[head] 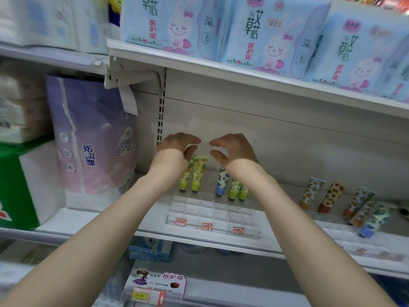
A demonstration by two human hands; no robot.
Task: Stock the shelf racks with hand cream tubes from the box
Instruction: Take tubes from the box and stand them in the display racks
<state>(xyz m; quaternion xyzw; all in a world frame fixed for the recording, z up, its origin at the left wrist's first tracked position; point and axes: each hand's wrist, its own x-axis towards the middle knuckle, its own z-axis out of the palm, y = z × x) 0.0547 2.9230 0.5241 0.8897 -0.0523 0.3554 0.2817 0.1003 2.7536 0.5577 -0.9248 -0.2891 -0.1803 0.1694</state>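
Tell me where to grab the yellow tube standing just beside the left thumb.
Pinch the yellow tube across its flat upper end, coming from above: it stands cap-down in the clear rack, with a twin tube close at its left.

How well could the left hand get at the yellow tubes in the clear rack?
Probably yes: the left hand looks empty and hovers just above the yellow tubes, with nothing between them.

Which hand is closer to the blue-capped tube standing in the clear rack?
Right. The right hand hovers just above the blue-capped tube; the left hand is further left, over the yellow tubes.
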